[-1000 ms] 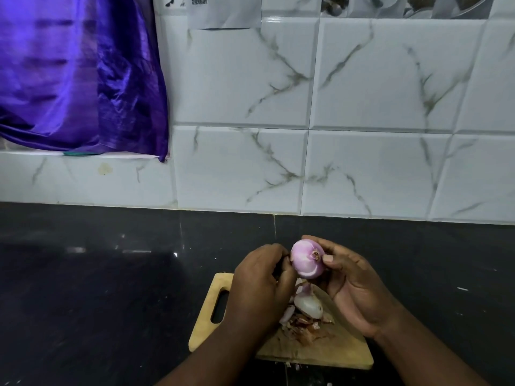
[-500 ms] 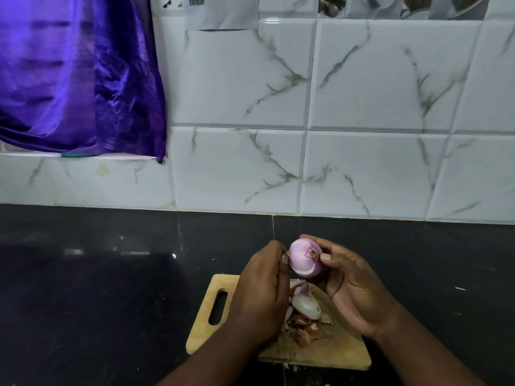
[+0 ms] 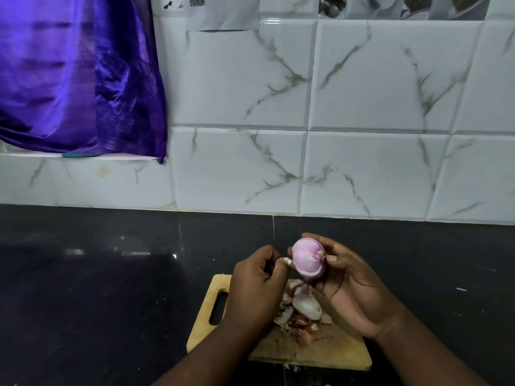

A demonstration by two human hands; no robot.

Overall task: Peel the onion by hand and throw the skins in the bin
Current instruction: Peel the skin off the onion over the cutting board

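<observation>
A pale purple peeled onion (image 3: 308,259) is held above the wooden cutting board (image 3: 203,327) by my right hand (image 3: 351,285), fingers curled round its right side and thumb near its root end. My left hand (image 3: 257,285) is just left of the onion, its thumb and fingers pinched on a small scrap of onion skin (image 3: 286,261) at the onion's left edge. On the board below lies a heap of onion skins (image 3: 302,316), brown papery bits and a larger pale piece. No bin is in view.
The board lies on a dark polished counter (image 3: 111,288) against a white marbled tile wall (image 3: 278,135). A shiny purple cloth (image 3: 75,76) hangs at the upper left above a white ledge. Small skin crumbs lie by the board's front edge.
My left hand has drawn slightly away to the left of the onion with a scrap of skin pinched in it. My right hand has turned the onion a little.
</observation>
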